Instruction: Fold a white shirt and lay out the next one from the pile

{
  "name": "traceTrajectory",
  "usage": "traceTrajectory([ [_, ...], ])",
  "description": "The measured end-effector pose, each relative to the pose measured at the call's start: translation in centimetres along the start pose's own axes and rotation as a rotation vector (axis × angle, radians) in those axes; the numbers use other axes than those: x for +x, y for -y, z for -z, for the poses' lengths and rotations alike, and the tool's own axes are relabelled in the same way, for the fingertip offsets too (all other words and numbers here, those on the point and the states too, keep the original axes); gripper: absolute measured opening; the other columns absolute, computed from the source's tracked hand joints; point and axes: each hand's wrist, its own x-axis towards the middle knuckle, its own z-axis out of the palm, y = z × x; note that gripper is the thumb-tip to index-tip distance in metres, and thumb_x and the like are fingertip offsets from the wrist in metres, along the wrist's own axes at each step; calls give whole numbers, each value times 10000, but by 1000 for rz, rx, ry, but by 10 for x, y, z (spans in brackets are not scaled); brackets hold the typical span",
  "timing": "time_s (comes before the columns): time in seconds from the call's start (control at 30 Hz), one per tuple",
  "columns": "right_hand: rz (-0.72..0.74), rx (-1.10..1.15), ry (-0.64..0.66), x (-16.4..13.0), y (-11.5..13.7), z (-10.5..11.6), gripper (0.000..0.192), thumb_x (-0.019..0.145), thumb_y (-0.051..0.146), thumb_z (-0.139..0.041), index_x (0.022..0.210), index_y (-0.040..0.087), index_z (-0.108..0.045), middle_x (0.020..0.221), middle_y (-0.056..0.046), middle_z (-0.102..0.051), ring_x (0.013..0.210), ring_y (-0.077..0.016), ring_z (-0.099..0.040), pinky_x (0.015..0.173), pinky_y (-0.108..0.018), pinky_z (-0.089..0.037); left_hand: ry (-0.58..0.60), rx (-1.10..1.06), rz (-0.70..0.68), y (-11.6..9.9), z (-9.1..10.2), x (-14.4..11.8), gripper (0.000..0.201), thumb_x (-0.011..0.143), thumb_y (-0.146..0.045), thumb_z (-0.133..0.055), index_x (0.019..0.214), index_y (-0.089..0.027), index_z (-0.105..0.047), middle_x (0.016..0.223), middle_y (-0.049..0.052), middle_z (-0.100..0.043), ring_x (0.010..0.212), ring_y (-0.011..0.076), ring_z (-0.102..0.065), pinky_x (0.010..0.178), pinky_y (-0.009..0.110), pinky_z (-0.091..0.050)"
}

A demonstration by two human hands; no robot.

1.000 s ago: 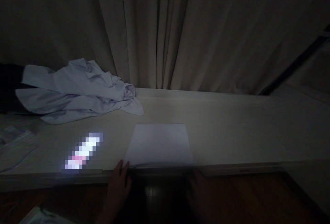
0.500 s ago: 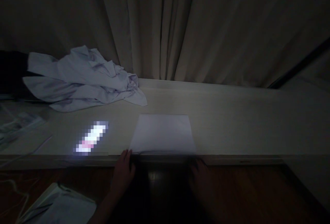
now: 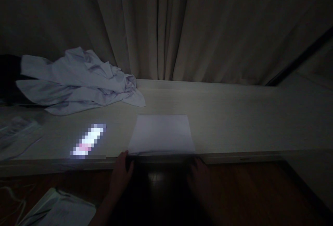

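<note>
A white sheet of paper point(image 3: 161, 134) lies flat on the pale desk point(image 3: 229, 122), its near edge along the desk's front edge. My left hand point(image 3: 121, 174) is at the paper's near left corner. Its fingertips touch the desk edge by that corner, and the thumb stands apart from the fingers. By the near right corner is my right hand point(image 3: 199, 175), dim and slightly blurred, with fingers loosely bent and apart. Neither hand visibly grips the paper; shadow hides the undersides of both.
A crumpled white cloth point(image 3: 88, 80) lies at the back left before the curtains point(image 3: 145, 28). A lit, pixelated oblong point(image 3: 88, 141) is left of the paper. Below left are papers in an open bag or folder point(image 3: 65, 208) and a pale cable point(image 3: 15, 198).
The whole view has shifted and tilted slightly, so most things sit a little further left. Both hands keep their places by the paper's near corners.
</note>
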Motion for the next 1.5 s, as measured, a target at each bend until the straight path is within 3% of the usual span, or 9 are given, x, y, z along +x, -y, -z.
traceTrajectory([
  [0.3,23,22,-1,-2,-7,-7,378,746,223,-535,1109,192,-639,1378,-139,-480,1297,-316,-389,1070,-486,-294,-9,-9,29,-5,2,0,550,875,-424,-382,1330,-114,-373,1367,178,-450,1306,284,-397,1055,504,-393],
  [0.57,-7,36,6,0,-3,-2,358,784,234,-508,1113,196,-645,1381,-146,-479,1292,-307,-402,1071,-480,-295,10,14,-66,5,2,1,508,857,-358,-389,1319,-145,-384,1349,151,-476,1291,279,-420,1059,501,-391],
  [0.8,11,-14,4,-1,-2,-1,384,756,191,-513,1116,201,-647,1360,-138,-508,1284,-302,-422,1066,-484,-315,30,31,-35,-4,2,0,527,840,-344,-402,1327,-148,-366,1353,162,-455,1311,291,-391,1070,514,-371],
  [0.97,45,-36,-27,-1,-7,-8,413,754,177,-501,1142,194,-640,1353,-148,-514,1273,-308,-442,1058,-484,-338,9,-33,3,6,-4,-1,545,841,-351,-393,1340,-134,-346,1377,175,-430,1327,289,-373,1085,516,-356],
  [1.3,25,-19,-52,-3,-11,-17,409,751,189,-509,1140,217,-635,1345,-144,-520,1254,-313,-463,1035,-496,-372,-17,-82,37,3,0,2,522,794,-345,-450,1289,-183,-414,1284,128,-526,1271,298,-447,1044,524,-404],
  [1.5,7,4,-38,-2,-10,-15,404,764,204,-508,1149,193,-628,1370,-155,-490,1282,-310,-424,1067,-480,-321,2,-52,-1,4,1,3,466,783,-329,-416,1222,-196,-501,1204,115,-587,1231,304,-485,1015,511,-428],
])
